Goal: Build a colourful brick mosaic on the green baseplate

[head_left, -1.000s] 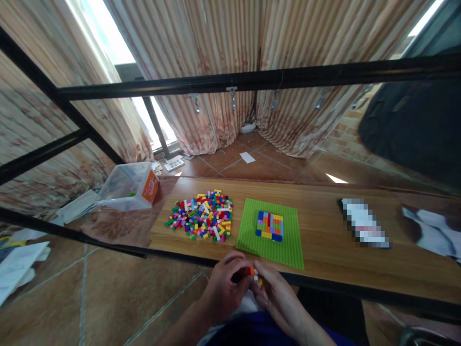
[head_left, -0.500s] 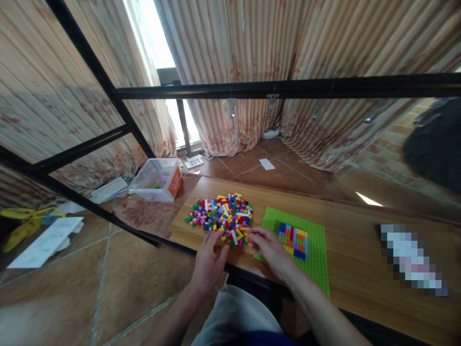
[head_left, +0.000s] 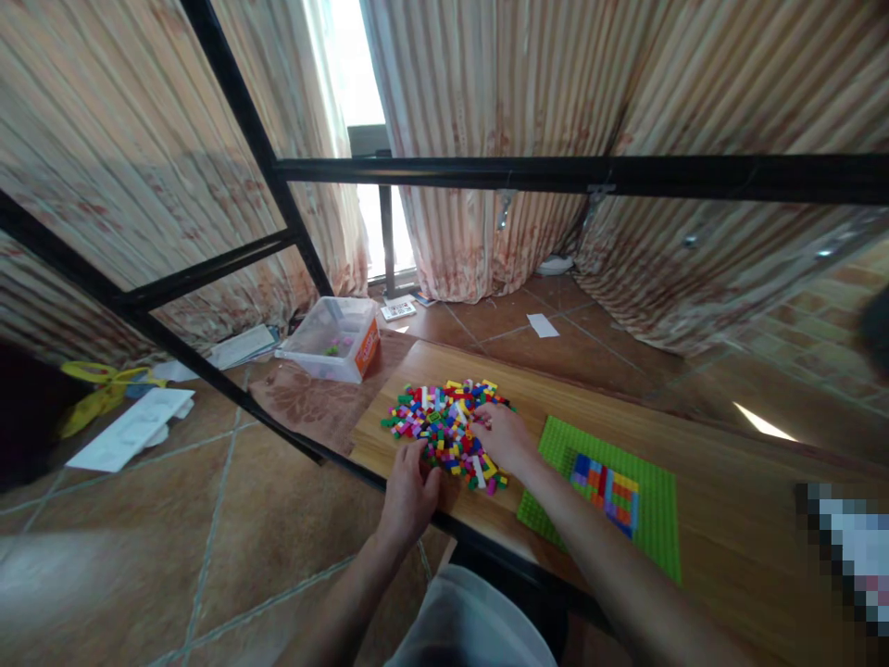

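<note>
Head view: brick pile [head_left: 444, 428] under right grip [head_left: 508, 437], beside left grip [head_left: 408, 496]; left parted, cannot tell right's hold

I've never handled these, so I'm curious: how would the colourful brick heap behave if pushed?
The bricks would probably scatter, since they lie loosely heaped. Each looks small, so likely light. Their blocky shapes should slide rather than roll.

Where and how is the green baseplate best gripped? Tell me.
Probably pinch the green baseplate by its bare right edge, coming from the right: it lies flat, the brick patch leaves that margin uncovered, and the right forearm crosses its near left part.
</note>
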Demonstrator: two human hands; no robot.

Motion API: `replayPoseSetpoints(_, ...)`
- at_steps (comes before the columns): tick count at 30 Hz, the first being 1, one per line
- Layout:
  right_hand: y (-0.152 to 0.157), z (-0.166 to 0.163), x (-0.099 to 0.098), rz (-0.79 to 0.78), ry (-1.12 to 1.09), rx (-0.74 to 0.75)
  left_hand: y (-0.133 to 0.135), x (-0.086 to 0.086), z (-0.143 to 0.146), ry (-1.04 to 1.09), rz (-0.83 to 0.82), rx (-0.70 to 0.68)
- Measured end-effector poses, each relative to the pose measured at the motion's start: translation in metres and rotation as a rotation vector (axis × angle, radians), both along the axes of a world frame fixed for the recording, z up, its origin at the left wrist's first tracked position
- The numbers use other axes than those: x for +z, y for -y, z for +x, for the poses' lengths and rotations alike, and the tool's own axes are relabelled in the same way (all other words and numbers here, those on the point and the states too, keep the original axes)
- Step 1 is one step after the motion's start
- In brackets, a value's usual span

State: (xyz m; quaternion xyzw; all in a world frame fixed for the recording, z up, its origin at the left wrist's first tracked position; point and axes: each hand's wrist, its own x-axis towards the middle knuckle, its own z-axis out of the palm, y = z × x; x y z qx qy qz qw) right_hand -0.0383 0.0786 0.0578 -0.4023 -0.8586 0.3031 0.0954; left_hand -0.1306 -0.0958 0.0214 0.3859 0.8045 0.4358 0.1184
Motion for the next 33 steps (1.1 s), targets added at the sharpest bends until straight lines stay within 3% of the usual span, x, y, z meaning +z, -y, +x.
replayPoseSetpoints(6,-0.010,-0.014,0.008,0.093,0.057,0.033,-0.002,0.000,0.002,0.038,0.011,-0.029)
replayPoseSetpoints(11,-0.010,-0.031,0.003,0.117,0.057,0.072,-0.002,0.000,0.001,0.063,0.007,-0.038)
replayPoseSetpoints(16,-0.012,-0.030,0.000,0.118,-0.005,0.120,0.000,-0.001,-0.003,0.102,0.054,-0.041)
replayPoseSetpoints(18,-0.010,-0.023,-0.001,0.084,-0.133,0.107,0.001,0.000,-0.002,0.129,0.095,-0.020)
replayPoseSetpoints(21,0.003,-0.005,-0.002,-0.193,-0.538,-0.008,-0.001,0.008,0.002,0.231,0.175,0.017)
replayPoseSetpoints(24,0.028,0.018,-0.001,-0.748,-0.818,-0.098,-0.008,0.026,0.010,0.512,0.258,-0.019)
replayPoseSetpoints(26,0.045,0.033,0.001,-0.998,-0.927,-0.111,-0.014,0.041,0.016,0.732,0.293,-0.099)
replayPoseSetpoints(29,0.062,0.052,0.005,-1.091,-1.014,-0.088,-0.022,0.062,0.027,0.936,0.304,-0.229)
replayPoseSetpoints(33,0.066,0.070,0.005,-0.941,-1.027,-0.047,-0.025,0.073,0.040,0.933,0.276,-0.333)
